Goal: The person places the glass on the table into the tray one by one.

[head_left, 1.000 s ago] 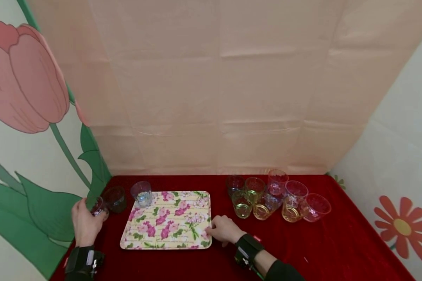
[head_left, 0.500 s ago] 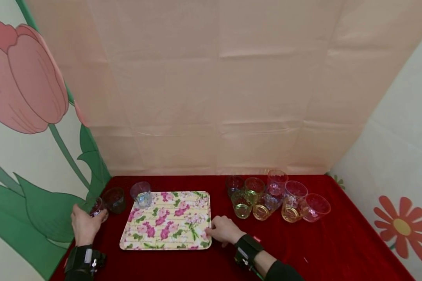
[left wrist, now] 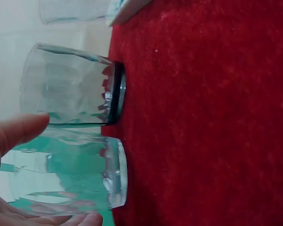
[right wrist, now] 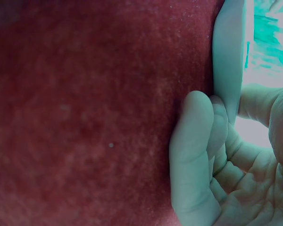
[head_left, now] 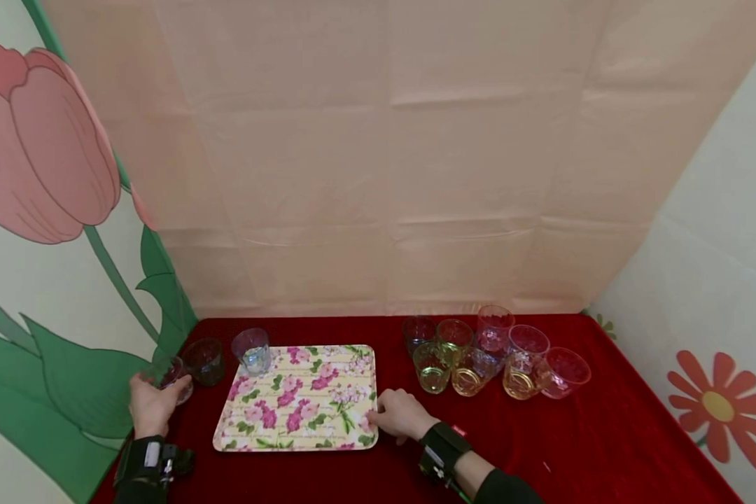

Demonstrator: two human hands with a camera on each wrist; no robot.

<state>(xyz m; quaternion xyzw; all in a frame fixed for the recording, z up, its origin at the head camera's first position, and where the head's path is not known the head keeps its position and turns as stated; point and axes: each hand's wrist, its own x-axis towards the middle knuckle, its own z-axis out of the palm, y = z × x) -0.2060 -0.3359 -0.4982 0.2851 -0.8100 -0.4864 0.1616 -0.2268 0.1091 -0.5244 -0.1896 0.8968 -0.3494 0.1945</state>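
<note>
A clear drinking glass [left wrist: 80, 172] stands at the left of the table, within the curl of my left hand [head_left: 151, 406]. In the left wrist view the thumb [left wrist: 26, 129] lies along one side of it and the fingertips along the other. Right beside it stands a dark-tinted glass [head_left: 204, 362]. My right hand [head_left: 403, 413] grips the right edge of a flowered tray [head_left: 315, 423], with the thumb [right wrist: 254, 103] over the rim and the other fingers curled at its outer side. The tray lies flat on red cloth.
A bluish glass [head_left: 250, 350] stands at the tray's far left corner. Several tinted glasses [head_left: 433, 367] crowd together at the right, including a pink one [head_left: 565, 371]. Red cloth [head_left: 611, 434] covers the table, and a beige sheet [head_left: 384, 175] hangs behind.
My left hand has come slightly lower and nearer around the clear glass. My right hand keeps its grip on the tray, and the other glasses stay where they were.
</note>
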